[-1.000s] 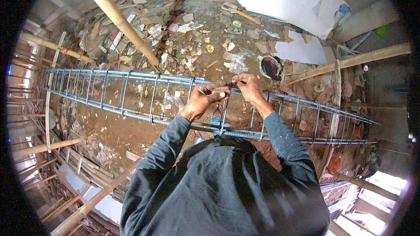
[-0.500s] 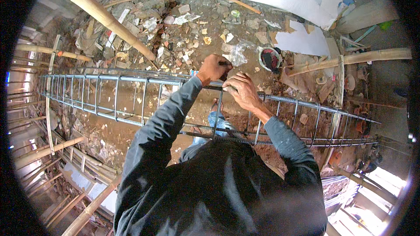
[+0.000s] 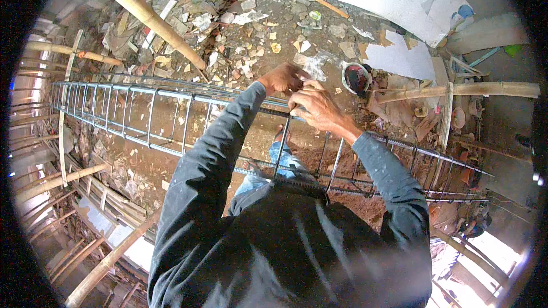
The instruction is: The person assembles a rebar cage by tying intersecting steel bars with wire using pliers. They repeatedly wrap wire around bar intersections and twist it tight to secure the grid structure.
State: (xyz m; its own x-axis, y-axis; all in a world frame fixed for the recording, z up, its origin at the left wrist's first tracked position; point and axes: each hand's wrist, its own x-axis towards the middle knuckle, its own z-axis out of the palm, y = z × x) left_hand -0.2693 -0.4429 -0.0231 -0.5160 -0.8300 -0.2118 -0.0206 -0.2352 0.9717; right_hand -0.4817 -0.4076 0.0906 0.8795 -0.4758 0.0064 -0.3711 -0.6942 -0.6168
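A long rebar cage (image 3: 153,115) with rectangular stirrups runs left to right in front of my body. My left hand (image 3: 283,78) is just beyond its far upper bar, with curled fingers; anything in them is hidden. Close beside it, my right hand (image 3: 317,107) is bent over the same bar where a stirrup (image 3: 282,147) meets it. Its thumb and fingers are drawn together, and what they pinch is too small to make out. The fingertips of both hands nearly meet.
Bamboo poles (image 3: 142,14) slant at the upper left, and another bamboo pole (image 3: 485,89) crosses at the right. Broken tile and rubble (image 3: 245,51) litter the ground beyond the cage. A bucket (image 3: 356,78) with dark contents stands past my right hand. White panels (image 3: 379,0) lie farther back.
My left hand has turned and come closer to my right fingertips. The right hand has shifted only slightly. The cage appears tilted a little differently, lower at its right end.
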